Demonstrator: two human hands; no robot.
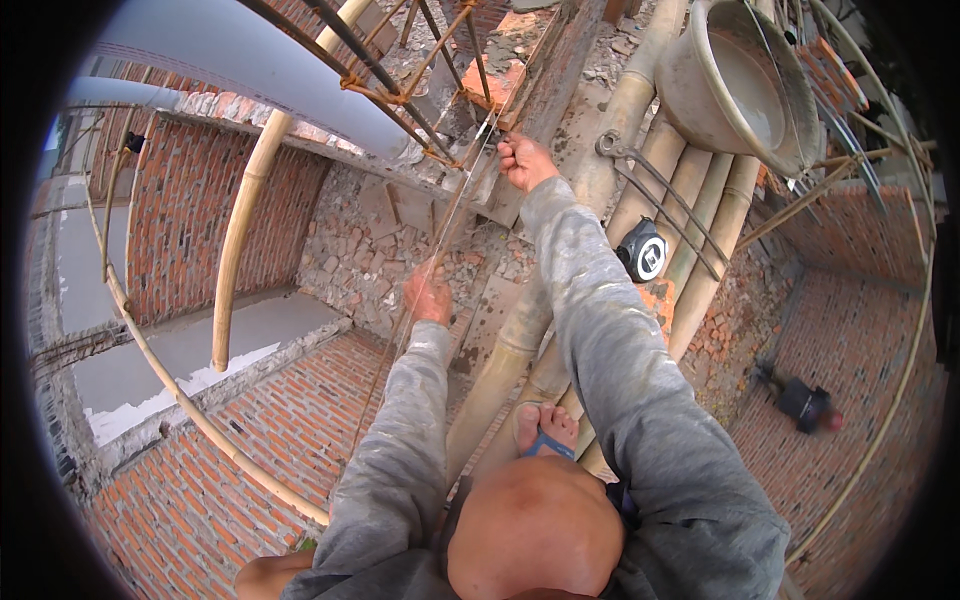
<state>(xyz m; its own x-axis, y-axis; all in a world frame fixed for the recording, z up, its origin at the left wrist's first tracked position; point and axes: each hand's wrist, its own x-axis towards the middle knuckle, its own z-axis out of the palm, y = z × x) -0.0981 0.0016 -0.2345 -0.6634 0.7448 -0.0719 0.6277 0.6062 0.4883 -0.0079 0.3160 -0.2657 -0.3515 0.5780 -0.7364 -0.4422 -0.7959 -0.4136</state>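
My left hand (428, 295) is closed, fingers curled round a thin line (447, 222), string or wire, that runs from the rusty rebar (405, 100) back past my left forearm. Farther forward, my right hand (525, 162) is in a pinch beside the foot of the rebar, at the edge of a wooden board (540, 65). What its fingertips hold is too small to make out. To the right of my right forearm, long-handled pincers (665, 195) lie across bamboo poles (632, 190). A black tape measure (642, 250) with a white round face rests below them.
A large mortar-smeared basin (690, 75) stands on the poles at the far right. Grey pipes (250, 65) cross the upper left. A curved bamboo pole (245, 240) stands out at left. Brick walls (220, 420) and rubble lie far below; another person (805, 403) is down at right.
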